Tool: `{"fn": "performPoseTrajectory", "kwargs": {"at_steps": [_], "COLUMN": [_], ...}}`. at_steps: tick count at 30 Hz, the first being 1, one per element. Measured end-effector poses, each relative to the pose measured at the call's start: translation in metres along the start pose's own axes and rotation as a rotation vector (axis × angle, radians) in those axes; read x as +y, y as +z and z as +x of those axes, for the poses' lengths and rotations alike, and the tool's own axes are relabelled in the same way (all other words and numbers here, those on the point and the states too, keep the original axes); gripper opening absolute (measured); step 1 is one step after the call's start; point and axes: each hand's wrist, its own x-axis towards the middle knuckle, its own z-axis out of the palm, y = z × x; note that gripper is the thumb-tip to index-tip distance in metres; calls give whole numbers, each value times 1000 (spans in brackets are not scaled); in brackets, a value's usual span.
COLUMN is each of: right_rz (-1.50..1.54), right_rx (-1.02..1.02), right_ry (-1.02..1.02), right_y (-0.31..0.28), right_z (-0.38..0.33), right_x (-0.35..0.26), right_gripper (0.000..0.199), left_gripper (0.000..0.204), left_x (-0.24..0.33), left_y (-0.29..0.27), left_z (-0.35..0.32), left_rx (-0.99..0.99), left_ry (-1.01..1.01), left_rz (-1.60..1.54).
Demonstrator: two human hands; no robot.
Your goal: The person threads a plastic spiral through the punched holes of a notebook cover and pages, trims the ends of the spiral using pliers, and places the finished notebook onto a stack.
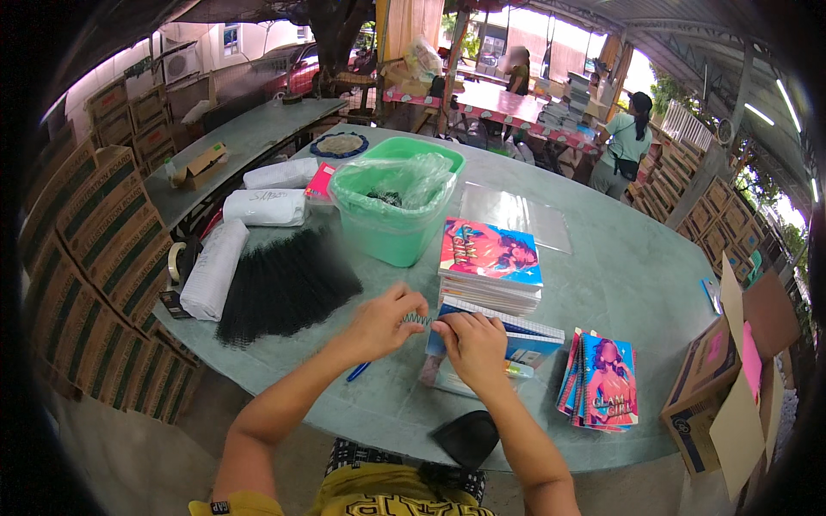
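Spiral coil (416,319), thin and dark, is pinched between the thumb and fingers of the left hand (387,324) and is held across the short gap toward the right hand (475,344). A blue notebook (533,342) is gripped near its left end by the right hand, the thumb and curled fingers closed over its upper edge; most of it is seen to the right of that hand. Whether the coil is threaded into the edge cannot be told, the spot being covered by the thumb. Beyond the right hand, a stack of notebooks (492,258) with pink-and-blue covers is set on the table (628,258), and a smaller spiral-bound pile (609,378) is laid to the right. Beyond the left hand, a green bin (397,230) is lined with clear plastic; left of it, black coils (288,279) are spread. A blue pen (358,371) is placed just beside the left forearm.
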Motion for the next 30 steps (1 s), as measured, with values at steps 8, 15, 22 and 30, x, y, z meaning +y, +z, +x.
{"fn": "performPoseTrajectory", "kwargs": {"at_steps": [8,15,22,30], "right_rz": [84,205,87,-67], "right_rx": [-1,-8,-3,30], "right_ry": [113,157,139,242], "right_y": [4,-2,-15,-58], "right_z": [2,5,-1,-38], "right_x": [2,2,-4,40], "right_gripper": [21,22,23,13], "left_gripper": [16,23,42,29], "left_x": [-8,7,-4,14], "left_y": [-4,39,207,37], "left_z": [-2,-20,-80,-26], "left_rx": [17,290,-304,434], "left_ry": [-19,313,154,59], "left_rz": [-27,431,-259,136]}}
